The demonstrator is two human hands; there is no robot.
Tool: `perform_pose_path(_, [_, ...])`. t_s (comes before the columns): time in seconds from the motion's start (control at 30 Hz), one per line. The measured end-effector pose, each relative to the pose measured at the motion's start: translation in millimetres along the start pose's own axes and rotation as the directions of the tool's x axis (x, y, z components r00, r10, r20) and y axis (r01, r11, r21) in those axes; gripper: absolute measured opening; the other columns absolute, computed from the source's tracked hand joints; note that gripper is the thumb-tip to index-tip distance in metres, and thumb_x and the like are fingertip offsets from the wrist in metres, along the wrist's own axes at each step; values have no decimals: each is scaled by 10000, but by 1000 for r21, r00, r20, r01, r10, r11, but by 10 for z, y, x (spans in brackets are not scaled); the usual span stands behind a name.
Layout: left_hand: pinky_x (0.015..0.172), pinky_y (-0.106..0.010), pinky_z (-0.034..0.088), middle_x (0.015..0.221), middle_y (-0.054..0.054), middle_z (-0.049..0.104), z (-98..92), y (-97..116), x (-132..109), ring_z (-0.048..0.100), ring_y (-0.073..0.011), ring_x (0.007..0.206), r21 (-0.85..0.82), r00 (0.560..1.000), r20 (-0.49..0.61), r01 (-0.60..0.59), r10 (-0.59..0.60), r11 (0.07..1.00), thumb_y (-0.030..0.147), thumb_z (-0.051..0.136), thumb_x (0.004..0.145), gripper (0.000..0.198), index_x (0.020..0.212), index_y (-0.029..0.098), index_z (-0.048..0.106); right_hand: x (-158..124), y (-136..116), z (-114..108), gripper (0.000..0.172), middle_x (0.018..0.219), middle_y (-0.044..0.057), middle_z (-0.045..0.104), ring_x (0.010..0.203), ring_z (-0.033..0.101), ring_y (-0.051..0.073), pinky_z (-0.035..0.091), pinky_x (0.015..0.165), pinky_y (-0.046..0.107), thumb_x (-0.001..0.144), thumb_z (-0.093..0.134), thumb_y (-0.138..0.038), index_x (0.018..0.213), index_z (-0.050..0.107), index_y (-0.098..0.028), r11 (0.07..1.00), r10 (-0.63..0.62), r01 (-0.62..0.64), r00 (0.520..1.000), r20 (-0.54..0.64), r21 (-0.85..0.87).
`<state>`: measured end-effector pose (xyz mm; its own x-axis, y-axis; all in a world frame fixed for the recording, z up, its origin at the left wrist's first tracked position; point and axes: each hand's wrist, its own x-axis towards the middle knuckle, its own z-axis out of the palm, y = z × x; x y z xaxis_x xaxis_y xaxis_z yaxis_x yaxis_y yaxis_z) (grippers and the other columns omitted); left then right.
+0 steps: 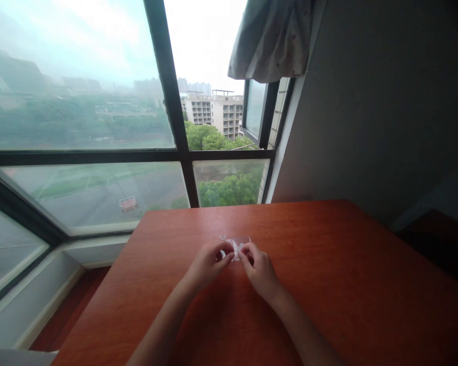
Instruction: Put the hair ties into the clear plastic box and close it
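Note:
My left hand (210,260) and my right hand (260,268) meet over the middle of the wooden table (320,244). Both have thumb and fingers pinched together, with the fingertips nearly touching. A thin, small thing seems to run between them, too fine to name. Just behind and beneath the fingertips lies a small clear plastic bag (236,244), crinkled and partly covered by the hands. Beyond the left fingers, a tiny curved, shiny piece (222,237) rests on the tabletop.
The table's far edge runs along a dark-framed window (183,152), one pane of which stands open. A short curtain (270,40) hangs at the upper right beside a grey wall (366,101). Low on the left is a white sill (95,249).

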<state>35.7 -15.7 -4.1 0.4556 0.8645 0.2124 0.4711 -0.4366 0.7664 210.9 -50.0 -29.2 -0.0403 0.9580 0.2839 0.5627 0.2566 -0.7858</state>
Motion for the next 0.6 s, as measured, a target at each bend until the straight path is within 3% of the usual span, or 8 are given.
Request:
perform_pose_path(0.27, [571,-207,391,677,-3,628,-2,-56,16,519,-106,598,34,1000,-7,21,-20,999,260,534,832,162,775,160,648,1,-11,0,188,597,-21,572,550,541,142,360,548,221,896,474,-345,816,578,-210,999,3,-2,1000,14,-41])
perform_pose_path(0.6, [605,-244,386,782,-22,663,-18,-157,-18,539,-141,658,259,987,-146,102,-65,960,249,523,827,150,766,192,648,7,14,4,168,651,-2,625,609,597,155,395,588,220,892,485,-320,840,600,-210,995,23,-24,1000,-3,-97])
